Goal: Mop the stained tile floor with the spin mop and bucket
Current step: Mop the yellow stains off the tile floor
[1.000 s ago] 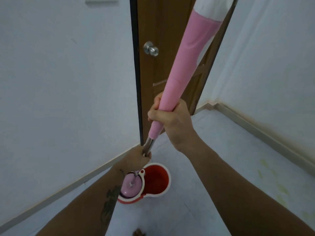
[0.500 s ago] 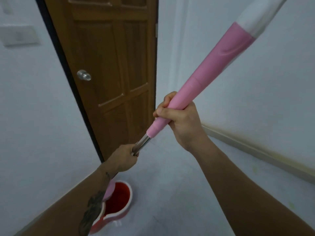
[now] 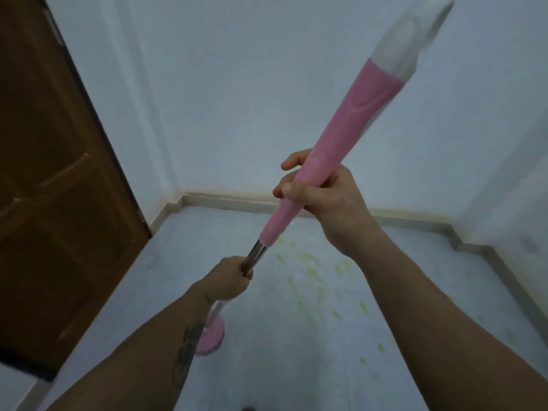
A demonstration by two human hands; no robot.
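The spin mop's pink handle sleeve [image 3: 350, 129] runs diagonally from the upper right down to a metal pole. My right hand [image 3: 329, 200] grips the lower part of the sleeve. My left hand [image 3: 229, 278] is closed around the metal pole just below it. Under my left forearm shows the pink round mop head [image 3: 212, 336], low over the pale tile floor [image 3: 281, 366]. Yellow-green stains [image 3: 311, 274] dot the floor ahead, between the mop head and the far wall. The bucket is out of view.
A brown wooden door [image 3: 53, 209] fills the left side. White walls meet in a corner ahead, with a beige skirting board [image 3: 225, 200] along the floor edge. A wall step juts in at the right [image 3: 462, 244].
The view has swung right, away from the door. The red bucket has left the frame, the mop head is now out over the floor, and the stained patch has come into sight.
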